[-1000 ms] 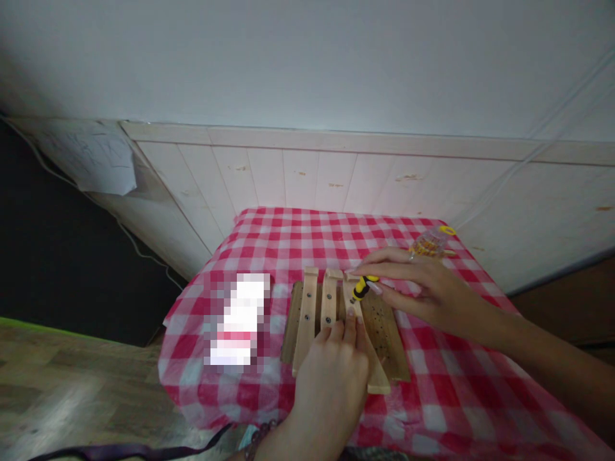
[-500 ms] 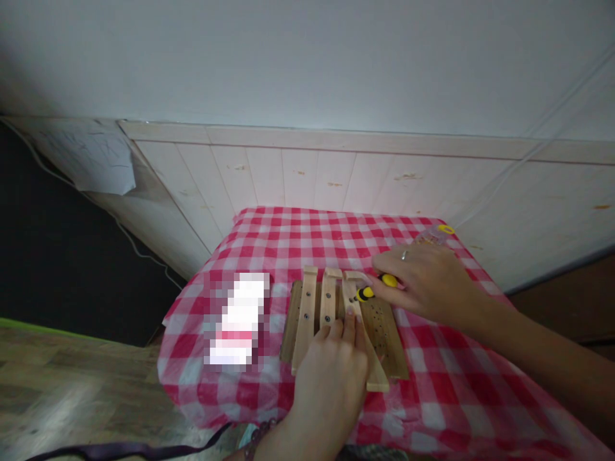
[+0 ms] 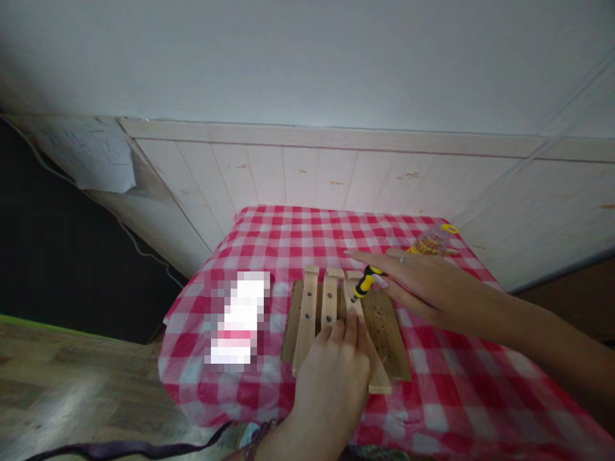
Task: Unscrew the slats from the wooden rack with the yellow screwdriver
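Observation:
A wooden rack of pale slats (image 3: pixel 307 314) screwed onto darker boards lies on a red-and-white checked tablecloth (image 3: pixel 432 397). My left hand (image 3: pixel 331 378) rests flat on the slats' near ends, fingers pressed down on them. My right hand (image 3: pixel 423 285) reaches in from the right and holds a small yellow-and-black screwdriver (image 3: pixel 364 282), its tip down on the rightmost slat (image 3: pixel 350 296). The right hand's fingers are stretched long over the handle, and a ring shows on one finger.
A pixelated white and red object (image 3: pixel 237 317) lies left of the rack. A clear plastic container with a yellow ring (image 3: pixel 435 239) sits at the table's far right. Pale wall panelling (image 3: pixel 307 173) stands behind the table, wooden floor (image 3: pixel 72 384) to the left.
My right hand has turned about the screwdriver: it curled over the handle half a second ago and now lies stretched out again. The screwdriver stands more upright. My left hand has not moved.

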### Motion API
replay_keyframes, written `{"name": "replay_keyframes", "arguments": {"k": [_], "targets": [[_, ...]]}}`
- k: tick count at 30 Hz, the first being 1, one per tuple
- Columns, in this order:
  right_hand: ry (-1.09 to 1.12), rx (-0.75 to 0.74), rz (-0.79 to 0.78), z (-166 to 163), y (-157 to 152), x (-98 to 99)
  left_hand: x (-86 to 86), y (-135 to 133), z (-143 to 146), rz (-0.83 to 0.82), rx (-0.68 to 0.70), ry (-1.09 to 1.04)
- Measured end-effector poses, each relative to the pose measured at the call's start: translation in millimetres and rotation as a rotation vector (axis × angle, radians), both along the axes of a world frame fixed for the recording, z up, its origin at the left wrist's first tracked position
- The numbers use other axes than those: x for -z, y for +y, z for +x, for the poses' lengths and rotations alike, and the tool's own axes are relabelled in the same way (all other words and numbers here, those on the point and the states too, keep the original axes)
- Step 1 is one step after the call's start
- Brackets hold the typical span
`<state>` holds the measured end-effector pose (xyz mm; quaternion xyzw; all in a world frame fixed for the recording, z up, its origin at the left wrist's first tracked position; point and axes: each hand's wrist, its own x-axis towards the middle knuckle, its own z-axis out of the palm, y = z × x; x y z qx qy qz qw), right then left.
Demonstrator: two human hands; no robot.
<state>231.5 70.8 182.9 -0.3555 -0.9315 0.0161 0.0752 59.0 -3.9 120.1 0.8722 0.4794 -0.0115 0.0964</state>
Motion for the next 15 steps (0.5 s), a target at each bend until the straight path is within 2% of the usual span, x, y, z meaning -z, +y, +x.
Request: {"name": "replay_keyframes", "arguments": {"k": [4, 8, 11, 15], "targets": [[-0.053, -0.016, -0.031, 0.5, 0.5, -4.9, 2.9, -1.0, 0.4, 0.02, -0.008, 0.002], [-0.194, 0.126, 0.151, -5.2, 1.2, -4.8, 3.4, -2.1, 0.6, 0.056, 0.003, -0.014], [-0.22, 0.229, 0.237, -8.5, 2.4, -0.7, 0.4, -1.8, 0.6, 0.016, 0.025, 0.007], [-0.186, 0.249, 0.312, -9.5, 3.9, 6.8, -3.3, -0.5, 0.9, -0.043, 0.011, 0.039]]}}
